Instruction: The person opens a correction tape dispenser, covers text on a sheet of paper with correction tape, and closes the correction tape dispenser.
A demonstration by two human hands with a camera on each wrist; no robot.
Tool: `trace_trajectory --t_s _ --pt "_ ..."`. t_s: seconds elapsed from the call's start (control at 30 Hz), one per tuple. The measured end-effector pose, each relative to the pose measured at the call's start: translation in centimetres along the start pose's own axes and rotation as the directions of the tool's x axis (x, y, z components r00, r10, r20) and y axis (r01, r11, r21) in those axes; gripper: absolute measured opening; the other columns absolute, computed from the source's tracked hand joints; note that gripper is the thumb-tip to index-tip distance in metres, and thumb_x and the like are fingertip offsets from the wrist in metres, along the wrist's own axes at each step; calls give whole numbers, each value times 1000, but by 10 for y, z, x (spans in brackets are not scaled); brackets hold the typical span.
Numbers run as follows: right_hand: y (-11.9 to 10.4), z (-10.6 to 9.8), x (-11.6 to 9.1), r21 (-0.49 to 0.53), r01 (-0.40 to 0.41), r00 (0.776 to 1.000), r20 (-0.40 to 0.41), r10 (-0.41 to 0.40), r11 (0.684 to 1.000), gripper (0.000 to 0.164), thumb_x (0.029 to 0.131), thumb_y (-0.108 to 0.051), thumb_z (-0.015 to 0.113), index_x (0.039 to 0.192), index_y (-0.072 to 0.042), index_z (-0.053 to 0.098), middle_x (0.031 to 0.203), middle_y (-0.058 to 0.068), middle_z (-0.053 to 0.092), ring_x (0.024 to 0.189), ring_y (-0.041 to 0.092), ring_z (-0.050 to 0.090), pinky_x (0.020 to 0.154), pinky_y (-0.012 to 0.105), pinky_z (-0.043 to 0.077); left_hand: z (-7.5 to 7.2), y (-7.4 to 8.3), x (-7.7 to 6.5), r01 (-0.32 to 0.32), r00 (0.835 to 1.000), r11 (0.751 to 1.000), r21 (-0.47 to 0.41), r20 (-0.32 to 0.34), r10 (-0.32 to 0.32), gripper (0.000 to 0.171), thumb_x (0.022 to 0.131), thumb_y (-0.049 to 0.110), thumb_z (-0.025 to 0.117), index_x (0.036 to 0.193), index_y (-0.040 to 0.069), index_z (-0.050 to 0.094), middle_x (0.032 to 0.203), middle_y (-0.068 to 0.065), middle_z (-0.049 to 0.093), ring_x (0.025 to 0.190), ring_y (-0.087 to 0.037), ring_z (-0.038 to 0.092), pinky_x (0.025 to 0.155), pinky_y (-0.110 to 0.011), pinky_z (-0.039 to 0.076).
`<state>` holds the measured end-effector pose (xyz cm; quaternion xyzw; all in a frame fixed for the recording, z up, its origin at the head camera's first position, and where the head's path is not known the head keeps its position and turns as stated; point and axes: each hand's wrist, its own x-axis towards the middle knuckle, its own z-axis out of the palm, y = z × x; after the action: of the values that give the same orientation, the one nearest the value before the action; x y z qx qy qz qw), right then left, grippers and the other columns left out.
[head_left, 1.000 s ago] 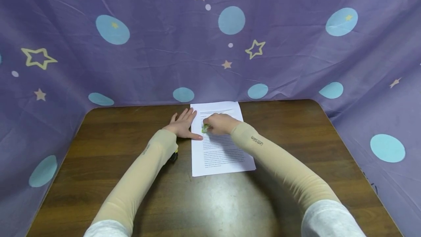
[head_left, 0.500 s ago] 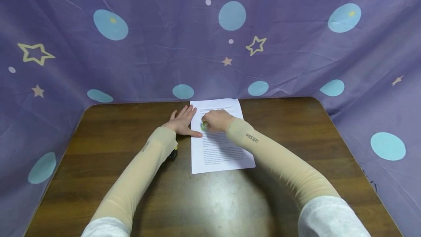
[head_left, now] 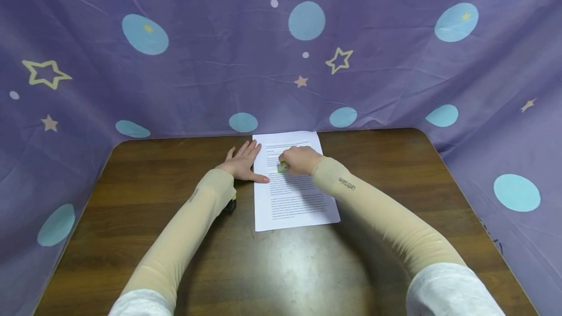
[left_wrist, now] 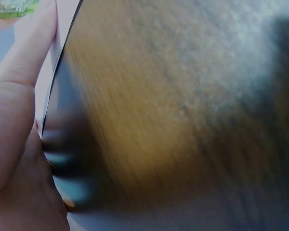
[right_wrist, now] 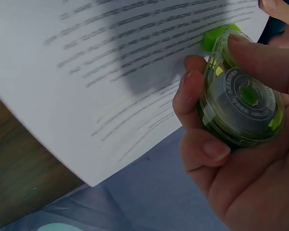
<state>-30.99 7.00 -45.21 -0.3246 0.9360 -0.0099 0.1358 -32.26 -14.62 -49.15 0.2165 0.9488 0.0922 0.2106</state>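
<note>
A printed sheet of paper [head_left: 291, 208], with more paper beneath it, lies at the far middle of the wooden table. My left hand [head_left: 242, 166] rests flat across its left edge, fingers spread and thumb on the page. Over the upper text, my right hand [head_left: 303, 160] grips a clear green correction tape [head_left: 282, 167]. In the right wrist view, the thumb presses the top of the correction tape [right_wrist: 245, 98] and curled fingers hold its underside. Its green tip is at the printed lines; contact with the page is unclear. The left wrist view shows my left thumb [left_wrist: 26, 62] close up.
A small black and yellow object [head_left: 230, 205] shows at the underside of the left wrist. The wooden table [head_left: 167, 160] ends at the back against a purple curtain [head_left: 197, 62] with stars and dots.
My right hand with the correction tape shifts slightly left, then back to the right across the page. The left hand stays in place on the paper.
</note>
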Motion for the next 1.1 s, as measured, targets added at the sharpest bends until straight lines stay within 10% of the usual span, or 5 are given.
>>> trace_trajectory --t_s 1.1 --pt "56 8 -41 18 -56 998 -12 56 998 7 85 -13 64 79 -17 63 68 -5 52 61 13 46 51 29 37 -3 4 -6 -26 999 999 -32 -26 25 118 71 71 63 152 10 2 157 -11 -5 143 -31 -7 108 -60 -3"
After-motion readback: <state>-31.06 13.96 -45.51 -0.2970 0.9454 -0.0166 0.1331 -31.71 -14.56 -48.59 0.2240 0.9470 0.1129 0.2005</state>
